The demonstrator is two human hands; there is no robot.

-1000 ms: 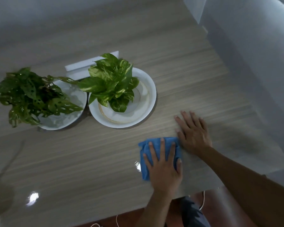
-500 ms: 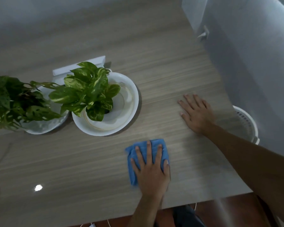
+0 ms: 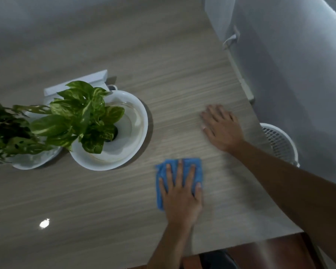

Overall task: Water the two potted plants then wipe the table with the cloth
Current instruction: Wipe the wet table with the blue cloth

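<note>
A folded blue cloth [image 3: 162,171] lies on the wood-grain table [image 3: 97,200] near its front edge. My left hand [image 3: 180,195] presses flat on the cloth with fingers spread, covering most of it. My right hand [image 3: 221,129] rests palm down on the bare table further back and to the right, holding nothing. A yellow-green leafy plant [image 3: 81,117] stands in a white dish [image 3: 140,121] left of the cloth. A darker plant with holed leaves [image 3: 6,131] stands in a second white dish [image 3: 33,162] at the far left.
A white box [image 3: 76,82] lies behind the plants. A white mesh basket [image 3: 279,140] stands off the table's right edge, by a white wall. The table's front edge runs just below my left wrist, with dark red floor beyond.
My left hand has slid the cloth slightly right and away from the front edge. My right hand has stayed flat on the table, now further from the cloth. The camera view has shifted.
</note>
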